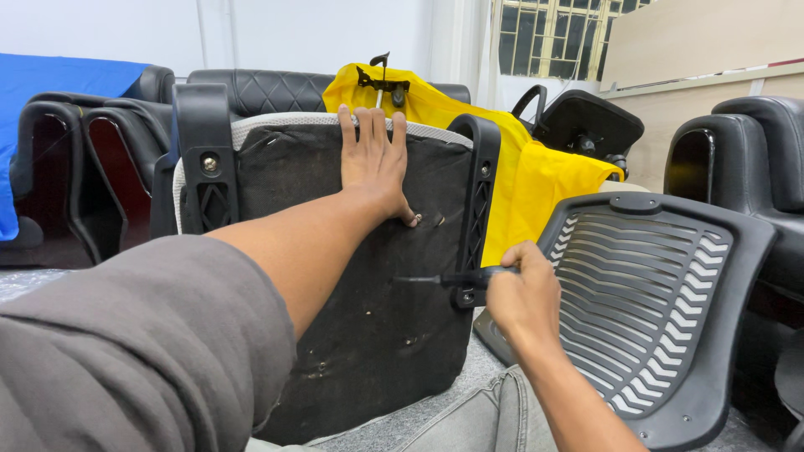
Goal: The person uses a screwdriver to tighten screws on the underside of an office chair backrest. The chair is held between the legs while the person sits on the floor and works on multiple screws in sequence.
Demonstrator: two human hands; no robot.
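Note:
An office-chair seat (368, 310) stands on edge in front of me, its black fabric underside facing me, with black armrests (205, 159) bolted on both sides. My left hand (374, 159) lies flat against the top of that underside, fingers spread and reaching up to the rim. My right hand (523, 297) is closed around a black-handled screwdriver (456, 278), whose shaft points left at the seat's underside near the right armrest bracket (476, 209).
A grey slatted plastic chair back (662, 293) leans at the right. Yellow fabric (528, 180) drapes behind the seat over another chair part. Black leather armchairs stand at left, behind and right. A blue cloth (50, 84) covers one at far left.

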